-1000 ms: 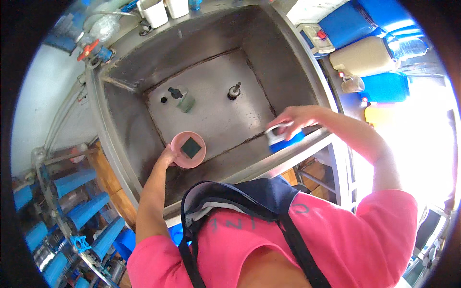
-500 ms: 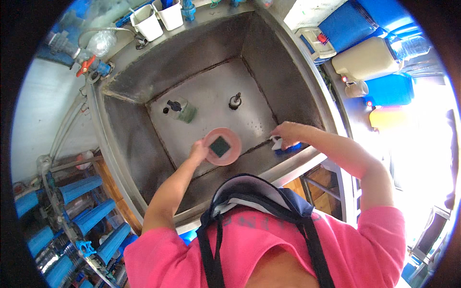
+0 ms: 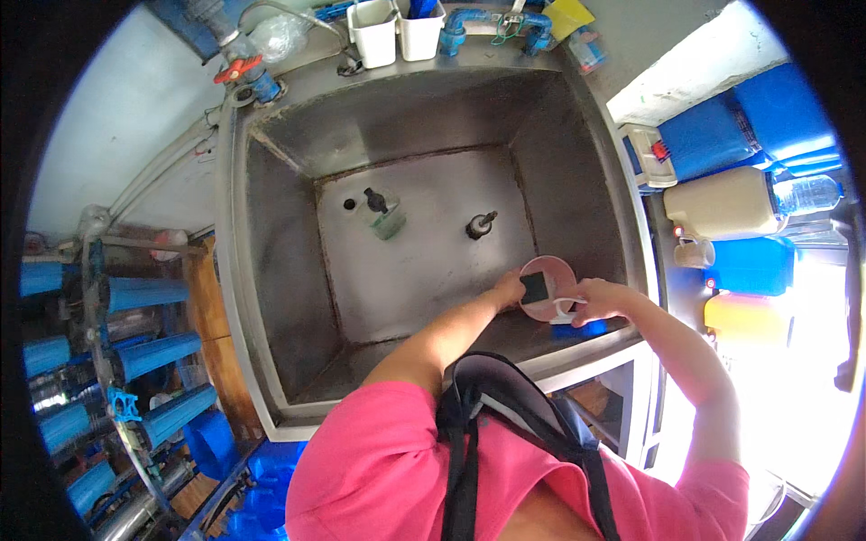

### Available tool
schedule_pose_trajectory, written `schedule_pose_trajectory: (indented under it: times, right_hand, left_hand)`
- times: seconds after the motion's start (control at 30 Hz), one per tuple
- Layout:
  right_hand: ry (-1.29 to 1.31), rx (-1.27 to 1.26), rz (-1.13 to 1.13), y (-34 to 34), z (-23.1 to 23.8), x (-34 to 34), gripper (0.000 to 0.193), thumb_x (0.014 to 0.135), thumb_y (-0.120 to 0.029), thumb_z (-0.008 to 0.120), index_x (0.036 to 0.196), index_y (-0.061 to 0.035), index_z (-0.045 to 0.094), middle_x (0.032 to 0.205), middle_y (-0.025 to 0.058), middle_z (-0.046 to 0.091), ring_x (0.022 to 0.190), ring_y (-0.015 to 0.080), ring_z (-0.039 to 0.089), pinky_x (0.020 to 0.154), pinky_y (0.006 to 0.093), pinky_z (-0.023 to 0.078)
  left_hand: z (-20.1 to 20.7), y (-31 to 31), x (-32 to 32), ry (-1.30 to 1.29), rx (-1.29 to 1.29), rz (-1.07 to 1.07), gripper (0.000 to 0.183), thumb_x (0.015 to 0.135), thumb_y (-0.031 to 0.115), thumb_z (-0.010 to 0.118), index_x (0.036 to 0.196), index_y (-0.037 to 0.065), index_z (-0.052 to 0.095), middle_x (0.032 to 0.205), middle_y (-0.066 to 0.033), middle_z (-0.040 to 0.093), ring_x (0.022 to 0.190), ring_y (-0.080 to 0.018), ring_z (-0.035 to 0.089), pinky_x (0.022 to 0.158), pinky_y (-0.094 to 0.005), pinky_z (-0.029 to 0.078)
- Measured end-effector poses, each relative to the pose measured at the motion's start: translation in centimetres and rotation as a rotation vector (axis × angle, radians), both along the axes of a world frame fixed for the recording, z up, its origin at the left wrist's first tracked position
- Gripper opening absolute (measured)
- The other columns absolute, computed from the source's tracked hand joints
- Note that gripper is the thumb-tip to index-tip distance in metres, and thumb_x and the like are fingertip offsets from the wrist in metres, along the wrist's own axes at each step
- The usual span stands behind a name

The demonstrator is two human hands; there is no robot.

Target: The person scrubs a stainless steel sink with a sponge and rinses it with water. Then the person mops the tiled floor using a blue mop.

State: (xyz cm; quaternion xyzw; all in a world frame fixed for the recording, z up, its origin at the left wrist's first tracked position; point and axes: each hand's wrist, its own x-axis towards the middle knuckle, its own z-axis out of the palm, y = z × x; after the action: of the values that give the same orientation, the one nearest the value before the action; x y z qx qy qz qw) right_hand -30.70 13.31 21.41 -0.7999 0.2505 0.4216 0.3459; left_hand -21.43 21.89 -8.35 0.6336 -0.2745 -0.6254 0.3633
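Low in the right part of the steel sink (image 3: pixel 415 298), my left hand (image 3: pixel 509 288) is closed on the rim of a pink bowl (image 3: pixel 561 268). A dark green scouring pad (image 3: pixel 534 288) lies inside the bowl by that hand. My right hand (image 3: pixel 603 300) grips the white handle of a scrub brush (image 3: pixel 566 309) with blue bristles, right beside the bowl's right edge. Part of the brush is hidden by the bowl and fingers; whether the two touch I cannot tell. A clear bottle of green liquid with a black top (image 3: pixel 386 221) stands on the sink floor at the left.
A dark metal fitting (image 3: pixel 481 225) sticks up from the sink floor. Two white bins (image 3: pixel 373 34) and blue pipes (image 3: pixel 496 18) line the back ledge. A red-handled valve (image 3: pixel 239 69) sits at the back left. Right of the sink stand a beige jerrycan (image 3: pixel 722 200) and blue containers (image 3: pixel 753 261).
My left hand has carried the bowl with the pad to the right, up to the brush. My right hand still holds the brush. The whole view has shifted.
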Motion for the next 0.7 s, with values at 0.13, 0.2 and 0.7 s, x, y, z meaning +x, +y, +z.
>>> schedule_pose_trajectory:
  times: [0.13, 0.2, 0.7]
  right_hand:
    - [-0.222, 0.246, 0.05, 5.5, -3.4, 4.7, 0.074, 0.065, -0.029, 0.074, 0.131, -0.0109, 0.047, 0.113, 0.0187, 0.061, 0.105, 0.0355, 0.057, 0.092, 0.0402, 0.044]
    - [-0.271, 0.258, 0.084, 7.1, -5.0, 6.0, 0.072, 0.065, -0.028, 0.073, 0.131, -0.0116, 0.047, 0.109, 0.018, 0.062, 0.099, 0.0354, 0.059, 0.086, 0.0412, 0.046]
    - [-0.021, -0.706, -1.398, 2.9, -29.0, 9.2, 0.029, 0.087, -0.02, 0.051, 0.11, -0.0027, 0.055, 0.112, 0.0189, 0.059, 0.101, 0.0343, 0.06, 0.083, 0.0451, 0.051]
  left_hand:
    - [3.0, 1.9, 4.2, -0.515, -0.12, -0.359, 0.044, 0.073, 0.013, 0.063, 0.116, 0.011, 0.058, 0.094, -0.0154, 0.067, 0.089, -0.0293, 0.064, 0.076, -0.0383, 0.051]
    - [4.5, 4.2, 7.8, -0.503, -0.196, -0.392, 0.044, 0.07, 0.019, 0.068, 0.112, 0.01, 0.06, 0.095, -0.017, 0.066, 0.089, -0.0311, 0.064, 0.077, -0.0392, 0.05]
    - [10.8, 23.4, 23.8, -0.239, 0.313, 0.284, 0.032, 0.08, -0.002, 0.043, 0.11, -0.003, 0.054, 0.082, -0.0137, 0.064, 0.058, -0.0225, 0.064, 0.045, -0.0334, 0.053]
